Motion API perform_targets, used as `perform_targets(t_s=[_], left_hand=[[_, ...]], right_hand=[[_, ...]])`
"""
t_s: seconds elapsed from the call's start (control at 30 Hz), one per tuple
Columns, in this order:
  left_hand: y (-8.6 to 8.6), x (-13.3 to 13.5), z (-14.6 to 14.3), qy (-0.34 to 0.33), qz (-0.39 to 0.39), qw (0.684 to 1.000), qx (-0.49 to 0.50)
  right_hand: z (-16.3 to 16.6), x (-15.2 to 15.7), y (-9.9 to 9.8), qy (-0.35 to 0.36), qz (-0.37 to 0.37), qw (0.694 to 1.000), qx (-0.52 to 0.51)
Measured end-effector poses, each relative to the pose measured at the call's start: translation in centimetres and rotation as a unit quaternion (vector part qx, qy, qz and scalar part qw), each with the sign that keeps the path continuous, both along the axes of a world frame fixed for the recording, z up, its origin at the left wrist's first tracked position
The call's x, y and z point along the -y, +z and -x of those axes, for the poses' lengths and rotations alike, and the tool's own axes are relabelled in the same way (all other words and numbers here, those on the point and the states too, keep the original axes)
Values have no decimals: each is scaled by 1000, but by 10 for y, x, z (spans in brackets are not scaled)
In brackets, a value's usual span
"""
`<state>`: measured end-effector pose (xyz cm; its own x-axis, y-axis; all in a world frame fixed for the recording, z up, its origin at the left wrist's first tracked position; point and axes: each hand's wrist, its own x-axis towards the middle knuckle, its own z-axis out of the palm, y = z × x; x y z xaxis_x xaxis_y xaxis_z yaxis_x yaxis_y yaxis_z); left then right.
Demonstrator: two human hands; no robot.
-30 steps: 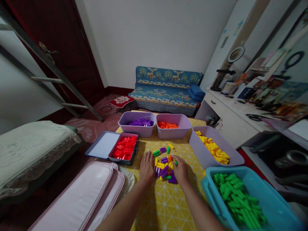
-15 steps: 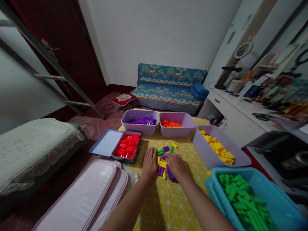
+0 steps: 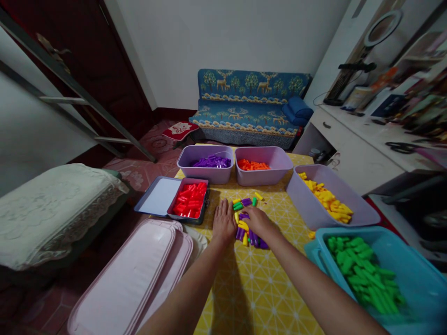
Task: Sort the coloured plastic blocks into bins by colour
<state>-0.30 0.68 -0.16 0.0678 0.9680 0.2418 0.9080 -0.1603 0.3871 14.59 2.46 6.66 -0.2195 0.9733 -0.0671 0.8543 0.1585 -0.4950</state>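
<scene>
A small pile of purple, yellow and green plastic pieces (image 3: 243, 225) lies on the table between my hands. My left hand (image 3: 224, 221) rests open and flat along the pile's left side, fingers stretched forward. Over the pile's right side, my right hand (image 3: 257, 221) has its fingers closed and bent down at a purple plastic piece (image 3: 244, 216); its fingertips are partly hidden. Just beyond the hands are green pieces (image 3: 238, 206), another purple piece (image 3: 246, 202) and a single yellow piece (image 3: 259, 196).
Lilac bins hold purple pieces (image 3: 212, 161), orange pieces (image 3: 252, 165) and yellow pieces (image 3: 326, 197). Red pieces (image 3: 190, 200) fill an open hinged case at left. Green pieces (image 3: 366, 270) lie in a blue tub (image 3: 415, 279). Pink lids (image 3: 125, 274) are stacked front left on the yellow tablecloth (image 3: 265, 288).
My right hand's fingers have drawn together at the purple piece. My left hand stays beside the pile, its fingers a little more spread. The whole view has shifted slightly.
</scene>
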Motion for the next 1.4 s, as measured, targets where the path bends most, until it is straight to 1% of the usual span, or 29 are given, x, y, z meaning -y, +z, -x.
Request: perform_targets(t_s=[0.13, 0.27, 0.33, 0.43, 0.5, 0.57, 0.63, 0.7, 0.77, 0.87, 0.93, 1.0, 1.07, 1.13, 1.17, 1.23, 1.33, 1.4], left_hand=[[1, 1, 0, -2, 2, 1000, -6], [1, 1, -1, -3, -6, 1000, -7], [1, 0, -1, -3, -10, 1000, -8], [2, 0, -1, -3, -8, 1000, -14], [4, 0, -1, -2, -4, 1000, -18], [5, 0, -1, -4, -4, 1000, -20], [5, 0, -1, -2, -5, 1000, -21], [5, 1, -2, 0, -4, 1000, -22], [4, 1, -2, 1, -5, 1000, -23], [1, 1, -1, -3, -16, 1000, -20], [-1, 0, -1, -2, -23, 1000, -16], [-3, 0, 0, -4, -28, 1000, -13], [-5, 0, 1, -7, -33, 999, -14], [-6, 0, 1, -10, -39, 999, -23], [-6, 0, 1, -9, -40, 999, -29], [-6, 0, 1, -6, -42, 998, -44], [-6, 0, 0, -3, -40, 997, -59], [-5, 0, 0, -4, -38, 997, -61]], right_hand=[[4, -19, 5, -4, 4, 998, -69], [23, -56, 17, -16, -9, 982, -191], [38, -77, 25, -29, -26, 965, -258], [62, -105, 36, -47, -53, 933, -354], [74, -115, 43, -50, -67, 911, -405], [80, -117, 45, -49, -77, 893, -440], [78, -108, 42, -54, -85, 884, -456], [66, -91, 35, -68, -92, 884, -453], [47, -66, 23, -92, -104, 891, -432], [12, -17, 1, -141, -147, 904, -376], [-9, 23, -14, -164, -219, 928, -254], [-25, 64, -30, -167, -254, 941, -149], [-34, 100, -45, -166, -251, 953, -43], [-37, 125, -59, -164, -226, 959, 44], [-37, 131, -64, -162, -216, 960, 69], [-34, 131, -73, -159, -203, 962, 90], [-23, 109, -77, -167, -200, 963, 74], [-15, 92, -74, -169, -209, 962, 49]])
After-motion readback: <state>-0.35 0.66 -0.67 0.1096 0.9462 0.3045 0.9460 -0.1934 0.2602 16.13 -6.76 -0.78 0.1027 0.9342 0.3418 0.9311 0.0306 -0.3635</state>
